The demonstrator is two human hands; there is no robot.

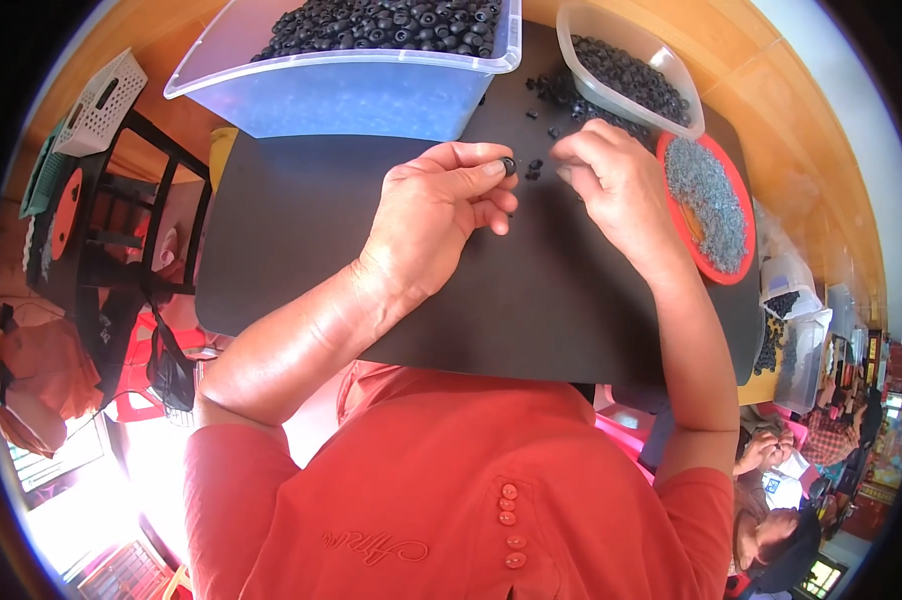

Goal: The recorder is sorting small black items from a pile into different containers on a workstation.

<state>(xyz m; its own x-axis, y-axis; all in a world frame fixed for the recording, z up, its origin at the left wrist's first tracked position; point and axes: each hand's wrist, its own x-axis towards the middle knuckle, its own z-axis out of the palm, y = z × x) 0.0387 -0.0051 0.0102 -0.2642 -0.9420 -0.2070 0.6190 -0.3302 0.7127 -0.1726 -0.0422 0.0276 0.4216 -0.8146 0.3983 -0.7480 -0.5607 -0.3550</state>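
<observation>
My left hand (436, 205) is closed above the dark table, pinching a small round black part (509, 166) with a hole between thumb and forefinger. My right hand (616, 180) is just to the right, its fingers curled and thumb and forefinger drawn near each other. Whether anything lies between its slightly blurred fingertips I cannot make out. A few small black pieces (534, 170) lie on the table (361, 240) between the hands. Beyond my right hand, loose black parts (561, 95) spill beside a clear container (693, 125) that holds more of them.
A large translucent bin (361, 105) of black round parts stands at the far left of the table. A red round tray (746, 215) of small bluish clear pieces sits by my right forearm. A white basket (101, 105) is at left; other people's hands (766, 450) show at right.
</observation>
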